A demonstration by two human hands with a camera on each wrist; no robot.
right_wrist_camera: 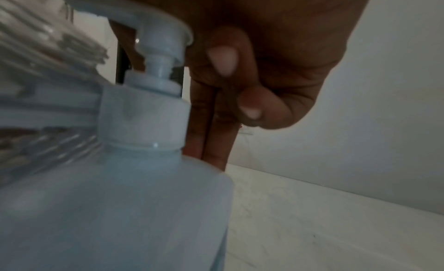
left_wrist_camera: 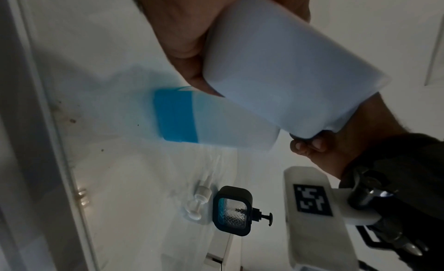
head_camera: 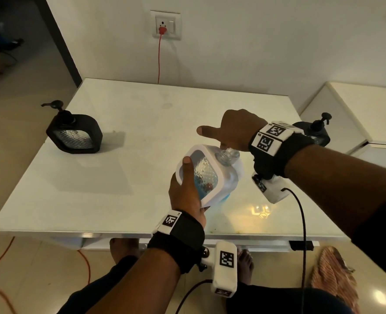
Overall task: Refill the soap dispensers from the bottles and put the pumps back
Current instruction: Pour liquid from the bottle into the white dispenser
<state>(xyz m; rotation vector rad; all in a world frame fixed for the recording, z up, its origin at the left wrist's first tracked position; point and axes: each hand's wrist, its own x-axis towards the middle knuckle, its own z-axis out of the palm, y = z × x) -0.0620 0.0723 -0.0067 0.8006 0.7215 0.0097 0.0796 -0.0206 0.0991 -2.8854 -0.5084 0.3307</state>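
Over the near-centre of the white table (head_camera: 128,114), left hand (head_camera: 186,193) holds a white soap dispenser (head_camera: 206,177) tilted, lifted off the surface; thumb lies along its clear textured window, fingers wrapped round the back, so a firm grip. The dispenser's clear threaded neck (head_camera: 227,156) is bare, no pump on it, pointing up and right. A little blue liquid shows in its window.

Just behind it, touching or nearly so, stands a frosted refill bottle (left_wrist_camera: 216,123) with blue liquid (left_wrist_camera: 175,117) at its bottom. In the right wrist view its pale pump (right_wrist_camera: 153,70) is screwed on.

Right hand (head_camera: 235,130) sits on top of that pump: index finger stretched out to the left, other fingers curled down beside the pump head. It seems to touch or press the pump head; whether the fingers actually clasp it cannot be told from these views.

Black dispenser (head_camera: 74,133) with pump fitted stands upright at the table's left edge, well apart. A second black dispenser (head_camera: 319,132), pump on, stands at the far right, partly hidden by the right wrist strap. In the left wrist view a loose white pump (left_wrist_camera: 200,201) lies on the table just beside that second black dispenser.

Red cable (head_camera: 159,60) hangs from the wall socket (head_camera: 166,24) behind the table.
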